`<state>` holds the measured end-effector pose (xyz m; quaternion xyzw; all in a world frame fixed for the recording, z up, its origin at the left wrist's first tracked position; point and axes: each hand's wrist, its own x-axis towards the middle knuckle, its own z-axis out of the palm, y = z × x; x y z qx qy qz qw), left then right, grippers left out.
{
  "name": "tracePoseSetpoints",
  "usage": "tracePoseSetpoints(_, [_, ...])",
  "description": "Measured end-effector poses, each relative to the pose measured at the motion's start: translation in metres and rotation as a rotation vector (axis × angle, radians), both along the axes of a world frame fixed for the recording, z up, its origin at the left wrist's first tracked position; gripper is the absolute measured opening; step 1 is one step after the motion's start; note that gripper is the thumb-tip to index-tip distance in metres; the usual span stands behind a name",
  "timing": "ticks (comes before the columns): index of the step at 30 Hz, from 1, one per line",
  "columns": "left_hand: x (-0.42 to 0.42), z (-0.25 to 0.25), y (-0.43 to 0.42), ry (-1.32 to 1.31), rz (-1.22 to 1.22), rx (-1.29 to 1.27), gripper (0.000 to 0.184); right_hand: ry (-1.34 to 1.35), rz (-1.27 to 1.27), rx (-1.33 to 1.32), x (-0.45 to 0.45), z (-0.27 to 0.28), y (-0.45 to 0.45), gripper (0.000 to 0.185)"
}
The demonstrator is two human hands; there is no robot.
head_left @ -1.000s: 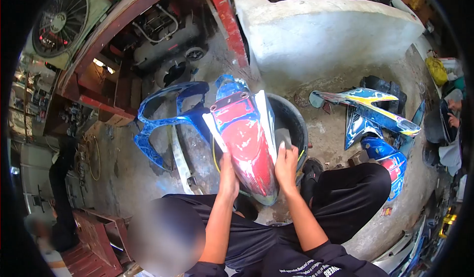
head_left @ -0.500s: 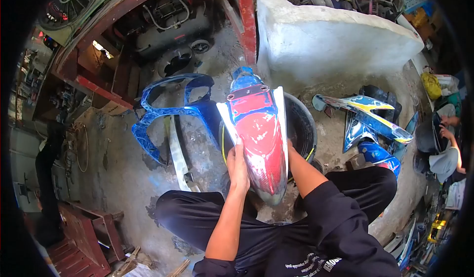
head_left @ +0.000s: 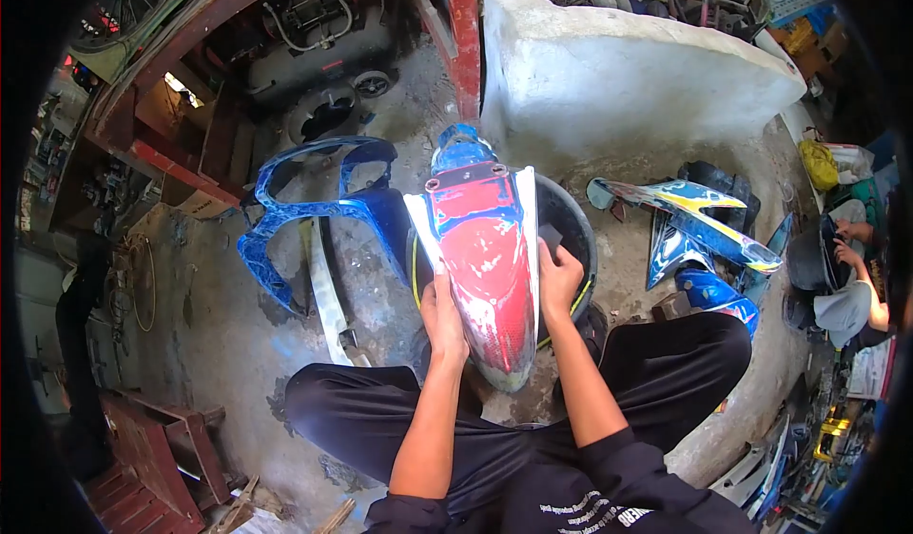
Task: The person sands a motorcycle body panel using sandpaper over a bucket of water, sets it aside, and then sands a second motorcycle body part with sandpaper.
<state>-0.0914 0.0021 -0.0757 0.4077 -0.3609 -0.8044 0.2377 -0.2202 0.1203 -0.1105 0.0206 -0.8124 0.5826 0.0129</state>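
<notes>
A motorcycle fender with worn red, white and blue paint is tilted over a black tub between my knees. Along its left edge, my left hand grips it with the thumb on top. My right hand is by the fender's right edge, thumb and fingers closed on a small dark grey piece of sandpaper. Part of the fender's underside and the tub's inside are hidden.
A blue fairing frame and a pale strip lie left on the floor. Painted fairing panels lie right, near a low white wall. Another person's hands work at far right over a dark container.
My right hand has come up from behind the fender's right edge, and the sandpaper now shows in it. My left hand keeps its hold. The view has shifted slightly.
</notes>
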Motion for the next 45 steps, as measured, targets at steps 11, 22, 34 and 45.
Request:
tracePoseSetpoints(11, [-0.004, 0.003, 0.003, -0.039, 0.026, -0.124, 0.058, 0.565, 0.635, 0.206, 0.025, 0.089, -0.012, 0.042])
tracePoseSetpoints(22, [-0.005, -0.015, 0.004, -0.153, 0.091, -0.213, 0.063, 0.638, 0.677, 0.371, 0.018, 0.099, -0.031, 0.048])
tracePoseSetpoints(34, [0.001, -0.002, 0.000, -0.098, 0.034, -0.152, 0.064, 0.720, 1.088, 0.414, 0.006, 0.109, -0.036, 0.039])
tracePoseSetpoints(45, [-0.015, 0.076, -0.063, -0.423, -0.555, -0.102, 0.112, 0.760, 1.024, 0.358, 0.006, 0.108, -0.032, 0.039])
